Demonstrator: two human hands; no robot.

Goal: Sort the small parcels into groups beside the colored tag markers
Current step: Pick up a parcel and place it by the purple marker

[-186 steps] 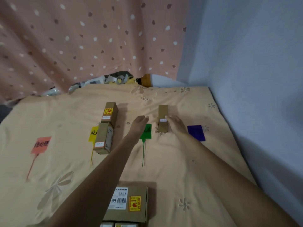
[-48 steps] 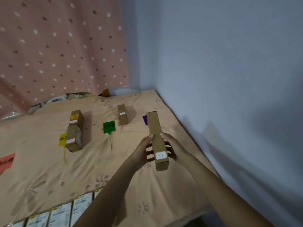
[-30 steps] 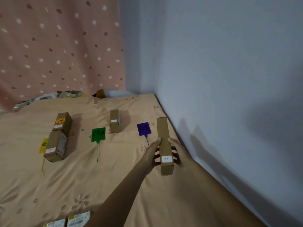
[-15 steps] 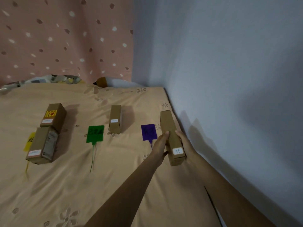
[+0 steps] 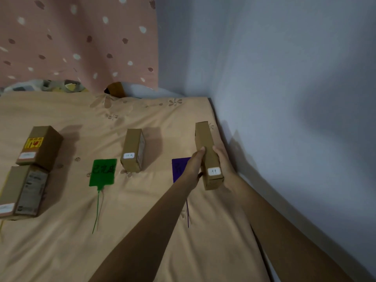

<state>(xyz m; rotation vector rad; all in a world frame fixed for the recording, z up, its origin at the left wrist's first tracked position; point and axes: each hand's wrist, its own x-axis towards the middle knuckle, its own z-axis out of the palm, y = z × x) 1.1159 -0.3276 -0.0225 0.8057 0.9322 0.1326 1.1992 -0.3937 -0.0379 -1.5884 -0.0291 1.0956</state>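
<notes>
A long narrow cardboard parcel (image 5: 206, 147) with a small white label on its near end lies lengthwise to the right of the purple tag (image 5: 178, 168). My left hand (image 5: 193, 167) grips its left side and partly covers the tag. My right hand (image 5: 223, 161) grips its right side. A shorter parcel (image 5: 133, 149) sits just right of the green tag (image 5: 102, 171). Two wider parcels lie at the far left, one (image 5: 39, 146) behind the other (image 5: 22, 192), with only a strip of the yellow tag (image 5: 1, 225) showing beside them.
The bed's beige flowered sheet (image 5: 122, 231) ends at the grey wall (image 5: 284, 98) close on the right. A pink spotted curtain (image 5: 71, 41) hangs behind, with bedding bunched at its foot.
Both hands have carried the long parcel forward and right, from in front of me down to a spot beside the purple tag. The view has swung slightly left.
</notes>
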